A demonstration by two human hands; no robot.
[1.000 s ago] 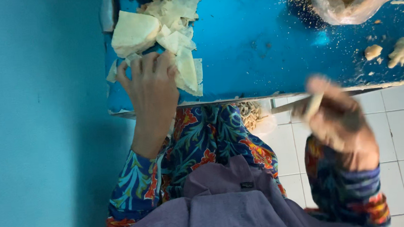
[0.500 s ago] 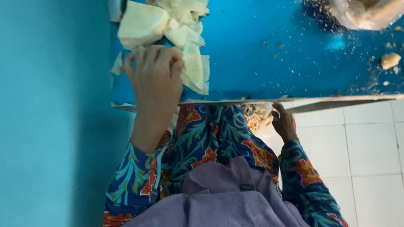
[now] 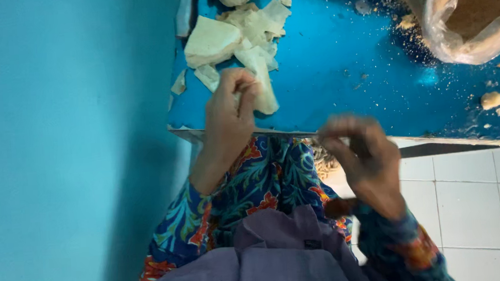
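A: Left hand (image 3: 229,114)?

B: Pinching a pale sheet (image 3: 264,93), right at the near edge of the table (image 3: 345,75). Shut tight on it, thumb against fingers.

A: And the right hand (image 3: 361,157)?

B: Blurry. Curled a bit, just off the table edge, over the lap. Can't tell if holding anything or not.

A: Where's the sheet lying?

B: Half on the table, touching the pile (image 3: 213,40) of more pale sheets behind it. Looks thin and floppy.

A: So what could go wrong?

B: Could tear, maybe. Thin stuff, and pinched by one corner only. Might rip with a hard pull.

A: Anything else?

B: Could drag the pile along too. Touching, maybe stuck a little. Sitting close to the edge as well, so might slide off onto the white floor (image 3: 471,201).

A: And that bag (image 3: 476,16)?

B: Open, full of brown crumbs (image 3: 492,99), far over on the right side. Some spilled on the table already. Might get bumped by a quick swing of the right hand and tip more out.

A: Best way, then?

B: Probably slow and gentle, with both hands.
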